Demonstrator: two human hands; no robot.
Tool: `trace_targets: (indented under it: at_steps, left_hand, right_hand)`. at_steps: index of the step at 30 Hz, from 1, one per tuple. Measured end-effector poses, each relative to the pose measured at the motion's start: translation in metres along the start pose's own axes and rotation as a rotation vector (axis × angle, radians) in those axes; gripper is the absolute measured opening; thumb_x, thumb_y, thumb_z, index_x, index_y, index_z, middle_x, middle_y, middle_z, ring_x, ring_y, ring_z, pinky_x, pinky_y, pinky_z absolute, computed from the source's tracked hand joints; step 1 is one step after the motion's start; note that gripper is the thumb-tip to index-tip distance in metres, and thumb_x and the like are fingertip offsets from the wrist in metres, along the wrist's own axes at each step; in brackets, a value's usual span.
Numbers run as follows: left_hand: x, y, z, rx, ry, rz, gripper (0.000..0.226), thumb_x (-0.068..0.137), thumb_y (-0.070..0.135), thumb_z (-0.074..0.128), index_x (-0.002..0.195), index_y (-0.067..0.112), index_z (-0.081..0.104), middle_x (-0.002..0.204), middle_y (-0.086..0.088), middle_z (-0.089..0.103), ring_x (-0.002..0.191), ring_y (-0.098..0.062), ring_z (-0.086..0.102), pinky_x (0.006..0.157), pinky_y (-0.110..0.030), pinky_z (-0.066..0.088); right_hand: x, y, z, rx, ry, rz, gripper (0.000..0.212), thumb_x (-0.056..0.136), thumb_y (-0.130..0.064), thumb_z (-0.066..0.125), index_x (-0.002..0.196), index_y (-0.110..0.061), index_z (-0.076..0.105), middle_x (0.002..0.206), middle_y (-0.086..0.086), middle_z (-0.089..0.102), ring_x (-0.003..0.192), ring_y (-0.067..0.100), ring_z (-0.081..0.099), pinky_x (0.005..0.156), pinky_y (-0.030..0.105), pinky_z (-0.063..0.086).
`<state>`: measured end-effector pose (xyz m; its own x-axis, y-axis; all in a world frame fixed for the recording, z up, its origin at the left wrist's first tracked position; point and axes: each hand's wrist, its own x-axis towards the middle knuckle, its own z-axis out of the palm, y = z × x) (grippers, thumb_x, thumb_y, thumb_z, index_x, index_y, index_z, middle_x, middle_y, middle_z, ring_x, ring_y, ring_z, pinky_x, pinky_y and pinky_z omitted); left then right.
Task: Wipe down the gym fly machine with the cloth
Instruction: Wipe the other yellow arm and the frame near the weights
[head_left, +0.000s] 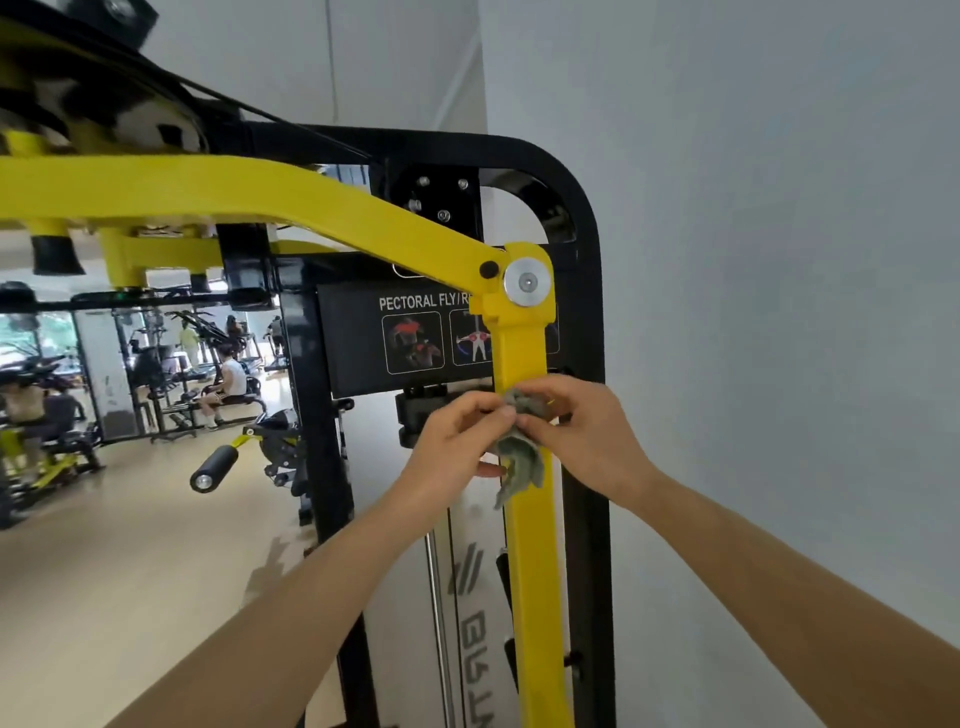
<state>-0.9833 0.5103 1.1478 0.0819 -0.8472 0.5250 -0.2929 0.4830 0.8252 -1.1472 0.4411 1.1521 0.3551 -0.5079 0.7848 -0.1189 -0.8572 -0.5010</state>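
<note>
- Left of frame: black cylindrical foam roller pad (214, 467).
- Centre: black rectangular instruction placard (358, 338), lettered "PECTORAL FLY".
- Below it: your left hand (457, 441), fingertips pinching the crumpled grey-green cloth (519, 460).
- The cloth sits against the yellow painted metal upright arm (535, 597), below its pivot.
- Your right hand (589, 436) clasps the cloth from the other side.
- Right: black tubular frame post (587, 312); pale grey wall (779, 260).

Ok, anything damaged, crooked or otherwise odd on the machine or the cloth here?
Nothing stands out. The left hand and right hand both pinch the crumpled cloth against the yellow arm, below its pivot. The arm's paint looks intact where visible, and the instruction placard is merely partly hidden behind the arm.
</note>
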Motion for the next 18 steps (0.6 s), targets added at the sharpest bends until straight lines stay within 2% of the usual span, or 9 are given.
trace_targets:
  at_steps: [3, 7, 10, 12, 16, 18]
  left_hand:
    - [-0.011, -0.008, 0.004, 0.104, -0.047, 0.057, 0.033, 0.091, 0.012, 0.073, 0.12, 0.026, 0.067, 0.103, -0.002, 0.077, 0.092, -0.02, 0.075, 0.072, -0.028, 0.06]
    - [-0.012, -0.01, -0.003, 0.079, 0.019, 0.073, 0.035, 0.093, 0.005, 0.068, 0.113, 0.034, 0.075, 0.107, -0.003, 0.078, 0.099, -0.023, 0.075, 0.08, -0.04, 0.063]
    - [-0.006, -0.004, -0.012, 0.193, 0.084, 0.128, 0.037, 0.091, 0.007, 0.071, 0.099, 0.043, 0.078, 0.1, 0.004, 0.079, 0.096, -0.018, 0.076, 0.079, -0.036, 0.063]
    - [0.001, 0.002, -0.017, 0.309, 0.152, 0.188, 0.032, 0.088, 0.008, 0.075, 0.095, 0.039, 0.079, 0.092, 0.009, 0.079, 0.088, -0.011, 0.076, 0.077, -0.033, 0.063]
    - [0.019, 0.015, -0.022, 0.544, 0.309, 0.338, 0.021, 0.086, 0.013, 0.078, 0.091, 0.034, 0.079, 0.078, 0.023, 0.074, 0.072, 0.003, 0.071, 0.064, -0.012, 0.054]
    - [0.031, 0.019, -0.021, 0.614, 0.427, 0.369, 0.013, 0.088, 0.016, 0.077, 0.091, 0.029, 0.08, 0.075, 0.023, 0.072, 0.071, 0.002, 0.069, 0.064, -0.017, 0.055]
  right_hand:
    - [-0.005, 0.01, -0.007, 0.042, 0.034, 0.065, 0.021, 0.087, -0.015, 0.077, 0.108, -0.013, 0.076, 0.094, -0.004, 0.075, 0.087, 0.006, 0.07, 0.081, 0.024, 0.06]
    - [-0.005, 0.016, -0.018, 0.018, -0.032, 0.054, 0.018, 0.087, -0.015, 0.077, 0.105, -0.02, 0.074, 0.089, -0.013, 0.072, 0.086, -0.001, 0.067, 0.075, 0.012, 0.055]
    - [0.002, 0.019, -0.032, -0.055, -0.048, 0.03, 0.023, 0.088, -0.011, 0.076, 0.104, -0.027, 0.071, 0.091, -0.014, 0.069, 0.086, 0.003, 0.066, 0.075, 0.012, 0.054]
    - [0.009, 0.02, -0.04, -0.076, 0.001, 0.031, 0.022, 0.087, -0.009, 0.074, 0.1, -0.026, 0.069, 0.09, -0.01, 0.069, 0.08, 0.008, 0.066, 0.072, 0.016, 0.056]
    - [0.026, 0.019, -0.041, -0.088, 0.148, 0.035, 0.016, 0.085, -0.005, 0.076, 0.09, -0.017, 0.067, 0.08, -0.006, 0.066, 0.071, 0.012, 0.062, 0.063, 0.013, 0.051]
    - [0.037, 0.022, -0.046, -0.081, 0.221, 0.079, 0.016, 0.084, -0.002, 0.075, 0.086, -0.015, 0.065, 0.077, -0.003, 0.066, 0.069, 0.017, 0.064, 0.059, 0.015, 0.052]
